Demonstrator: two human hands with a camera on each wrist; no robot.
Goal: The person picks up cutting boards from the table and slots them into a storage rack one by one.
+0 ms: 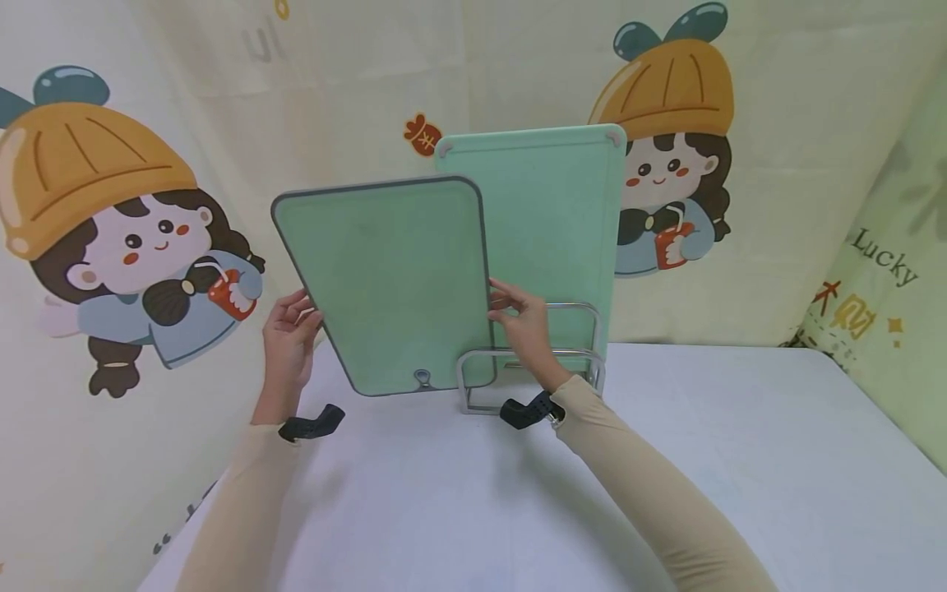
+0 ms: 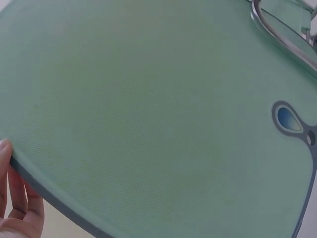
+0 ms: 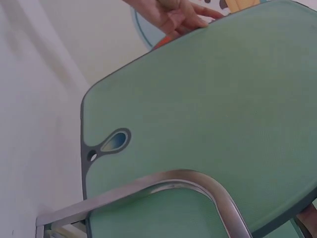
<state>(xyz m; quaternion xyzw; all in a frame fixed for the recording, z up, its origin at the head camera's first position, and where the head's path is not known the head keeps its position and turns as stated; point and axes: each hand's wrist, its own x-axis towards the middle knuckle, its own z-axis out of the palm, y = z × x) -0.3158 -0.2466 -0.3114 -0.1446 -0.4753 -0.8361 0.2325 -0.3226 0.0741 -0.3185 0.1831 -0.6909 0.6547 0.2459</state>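
A green cutting board point(image 1: 392, 279) with a dark grey rim stands tilted, with a teardrop-shaped inset and a small hole point(image 3: 92, 155) near its bottom edge. My left hand point(image 1: 287, 345) pinches its left edge between thumb and fingers. On the opposite edge, my right hand point(image 1: 524, 327) grips it with thumb in front. The board's lower right corner sits behind the front loop of a metal rack point(image 1: 577, 353). A larger, paler green board point(image 1: 547, 214) with pinkish corners stands upright in the rack, partly covered by the held board.
The rack stands on a white tabletop point(image 1: 414, 493). Behind it hangs a cream cloth point(image 1: 355, 107) printed with cartoon figures, and another printed cloth point(image 1: 910, 329) borders the right side. Black straps with camera mounts point(image 1: 527, 411) sit on both wrists.
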